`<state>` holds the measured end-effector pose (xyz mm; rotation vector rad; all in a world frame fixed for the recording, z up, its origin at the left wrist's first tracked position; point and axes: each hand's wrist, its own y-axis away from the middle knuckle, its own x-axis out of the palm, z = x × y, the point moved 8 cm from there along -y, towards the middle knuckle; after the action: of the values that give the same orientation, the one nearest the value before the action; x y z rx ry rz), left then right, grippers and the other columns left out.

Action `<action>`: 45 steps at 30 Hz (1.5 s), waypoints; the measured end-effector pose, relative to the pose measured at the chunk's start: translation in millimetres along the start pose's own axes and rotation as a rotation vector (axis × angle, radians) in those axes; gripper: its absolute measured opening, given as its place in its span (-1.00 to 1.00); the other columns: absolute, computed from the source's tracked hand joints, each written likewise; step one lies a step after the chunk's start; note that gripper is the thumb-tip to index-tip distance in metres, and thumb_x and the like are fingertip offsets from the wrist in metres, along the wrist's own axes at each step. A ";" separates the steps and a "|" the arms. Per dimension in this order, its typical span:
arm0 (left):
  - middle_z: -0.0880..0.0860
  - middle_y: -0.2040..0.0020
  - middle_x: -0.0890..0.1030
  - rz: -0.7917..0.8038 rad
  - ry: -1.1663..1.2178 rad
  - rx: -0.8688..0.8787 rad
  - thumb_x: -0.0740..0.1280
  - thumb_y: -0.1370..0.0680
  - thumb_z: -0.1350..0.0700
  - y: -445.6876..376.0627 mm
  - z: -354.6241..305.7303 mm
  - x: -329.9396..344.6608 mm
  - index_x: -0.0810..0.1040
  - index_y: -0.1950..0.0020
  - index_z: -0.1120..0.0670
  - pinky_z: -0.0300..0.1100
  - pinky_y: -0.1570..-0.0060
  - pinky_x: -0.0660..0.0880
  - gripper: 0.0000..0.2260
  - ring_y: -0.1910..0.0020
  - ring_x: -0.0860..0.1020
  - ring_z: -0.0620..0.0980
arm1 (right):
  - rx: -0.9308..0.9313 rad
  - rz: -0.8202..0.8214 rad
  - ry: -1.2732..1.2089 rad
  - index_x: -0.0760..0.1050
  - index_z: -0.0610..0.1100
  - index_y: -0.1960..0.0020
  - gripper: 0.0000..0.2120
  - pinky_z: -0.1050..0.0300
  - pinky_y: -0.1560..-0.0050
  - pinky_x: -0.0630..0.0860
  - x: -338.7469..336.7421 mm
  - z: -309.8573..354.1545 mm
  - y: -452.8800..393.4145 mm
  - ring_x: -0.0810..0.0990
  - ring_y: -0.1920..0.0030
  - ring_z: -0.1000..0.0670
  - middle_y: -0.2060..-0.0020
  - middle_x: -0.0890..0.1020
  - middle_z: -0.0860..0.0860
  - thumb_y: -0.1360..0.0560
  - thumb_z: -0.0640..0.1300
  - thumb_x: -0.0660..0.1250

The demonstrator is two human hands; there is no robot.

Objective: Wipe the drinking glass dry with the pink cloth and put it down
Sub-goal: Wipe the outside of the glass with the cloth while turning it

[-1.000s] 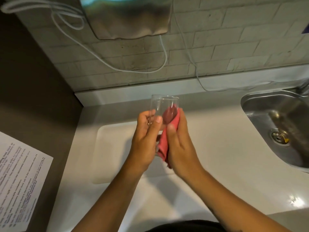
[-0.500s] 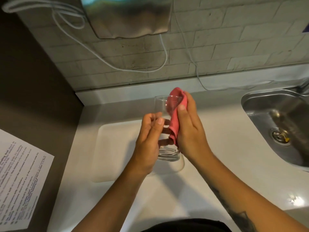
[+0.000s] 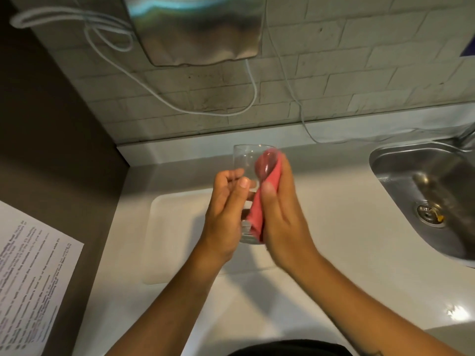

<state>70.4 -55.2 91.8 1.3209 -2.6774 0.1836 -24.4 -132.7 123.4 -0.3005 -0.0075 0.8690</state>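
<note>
A clear drinking glass is held upright in the air above the white counter, between both hands. My left hand grips its left side, with the thumb across the front. My right hand presses the pink cloth flat against the glass's right side. The cloth's top end shows through the wall of the glass near the rim. Fingers and cloth hide the lower part of the glass; only a bit of its base shows.
The white counter has a shallow recessed draining area under the hands. A steel sink lies at right. A printed sheet hangs at left. A metal dispenser and white cables are on the tiled wall.
My right hand with the cloth has slid down from over the glass's rim to its side. The glass has stayed in my left hand, at about the same place.
</note>
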 end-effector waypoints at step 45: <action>-0.12 -0.14 0.66 -0.069 -0.102 -0.106 0.34 -0.44 -0.39 -5.8 13.4 -10.0 0.51 -0.30 -0.11 -0.14 0.00 0.62 -0.46 -0.06 0.69 -0.15 | 0.064 0.127 0.115 -0.21 -0.02 -0.76 -0.34 0.28 -0.69 0.12 12.0 -26.5 -0.3 0.04 -0.71 0.30 -0.74 0.00 0.21 -0.77 0.03 0.02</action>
<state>79.9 -53.3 77.0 1.4236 -2.6760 -0.0342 -13.0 -130.7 96.7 -0.2929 0.1474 0.9749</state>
